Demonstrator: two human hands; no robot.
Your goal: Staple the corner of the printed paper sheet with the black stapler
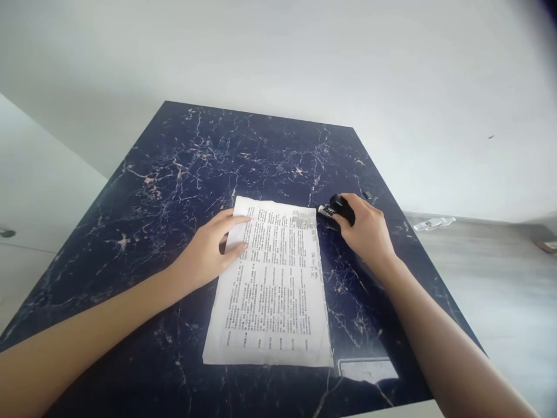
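Printed sheets of paper lie in a stack on the dark blue marbled table, their text turned sideways to me. My left hand grips the left edge of the stack, thumb and a finger on top and the other fingers partly hidden. In my right hand is a black stapler with a metal front end. That end points at the top right corner of the paper, close beside it; I cannot tell whether they touch. My palm and fingers cover the stapler's rear.
A small dark piece lies on the table just beyond my right hand. On the floor to the right is a clear plastic item. White walls stand behind the table's far edge. A pale rectangular reflection shows near the front edge.
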